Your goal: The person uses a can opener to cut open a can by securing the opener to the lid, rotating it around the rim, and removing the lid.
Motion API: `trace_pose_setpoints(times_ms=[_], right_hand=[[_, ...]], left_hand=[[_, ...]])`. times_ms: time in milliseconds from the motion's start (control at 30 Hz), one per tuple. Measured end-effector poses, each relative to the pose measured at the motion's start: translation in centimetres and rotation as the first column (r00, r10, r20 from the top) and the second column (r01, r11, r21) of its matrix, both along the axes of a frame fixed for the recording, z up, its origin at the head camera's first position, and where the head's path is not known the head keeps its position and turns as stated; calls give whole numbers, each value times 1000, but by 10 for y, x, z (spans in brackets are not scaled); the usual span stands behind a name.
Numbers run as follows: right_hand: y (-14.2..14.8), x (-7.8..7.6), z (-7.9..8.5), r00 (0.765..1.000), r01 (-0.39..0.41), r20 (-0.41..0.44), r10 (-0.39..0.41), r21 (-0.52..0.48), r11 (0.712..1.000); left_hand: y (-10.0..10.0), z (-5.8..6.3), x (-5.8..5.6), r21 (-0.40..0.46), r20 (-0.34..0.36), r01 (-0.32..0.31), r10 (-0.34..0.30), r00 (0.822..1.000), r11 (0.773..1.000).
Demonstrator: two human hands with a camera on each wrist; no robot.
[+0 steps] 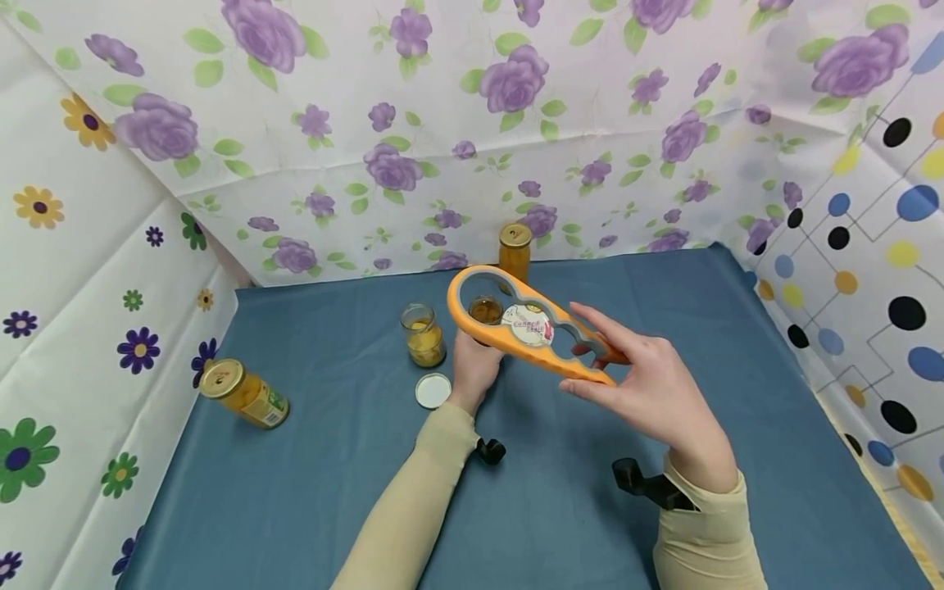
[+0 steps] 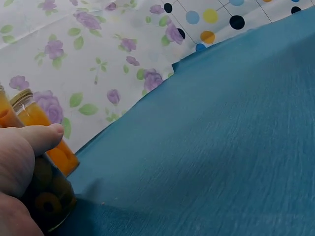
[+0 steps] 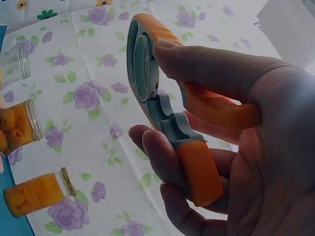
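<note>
My left hand [image 1: 474, 369] grips a lidless glass jar [image 1: 486, 310] that stands on the blue cloth. Round pieces with holes show through this jar [image 2: 47, 199] in the left wrist view. Above and to the right of it, my right hand [image 1: 649, 393] holds an orange and grey jar opener [image 1: 516, 348], thumb on one handle and fingers on the other. A round lid [image 1: 527, 325] with printed writing sits between the opener's grey toothed inner edges. From the right wrist, the lid [image 3: 152, 81] appears edge-on, away from the open jar [image 3: 22, 129].
Left of my left hand stands an open jar of yellow pieces [image 1: 424, 340], with a lid [image 1: 433, 391] lying pale side up before it. One closed jar [image 1: 254, 397] stands far left, another [image 1: 515, 258] at the back. Patterned sheets [image 1: 413, 164] enclose the blue cloth [image 1: 347, 492].
</note>
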State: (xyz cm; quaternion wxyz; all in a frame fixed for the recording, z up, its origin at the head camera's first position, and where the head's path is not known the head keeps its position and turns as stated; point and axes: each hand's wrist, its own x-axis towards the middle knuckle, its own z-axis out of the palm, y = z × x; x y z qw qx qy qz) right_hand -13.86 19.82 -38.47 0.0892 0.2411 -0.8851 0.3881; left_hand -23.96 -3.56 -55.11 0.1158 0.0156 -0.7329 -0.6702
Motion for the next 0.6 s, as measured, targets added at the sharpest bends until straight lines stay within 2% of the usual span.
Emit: trace_pose_setpoints(times_ms=[67, 167, 600], right_hand=[[0, 0, 1, 1000, 0, 4, 0, 3, 1000], [0, 1, 1, 1000, 0, 18, 0, 6, 1000], [0, 0, 1, 1000, -9, 26, 9, 11, 1000]], left_hand=[[3, 0, -1, -22, 30, -41, 42, 999, 999], [4, -1, -1, -34, 54, -59, 61, 997, 998], [1, 1, -1, -66, 46, -57, 60, 997, 996]])
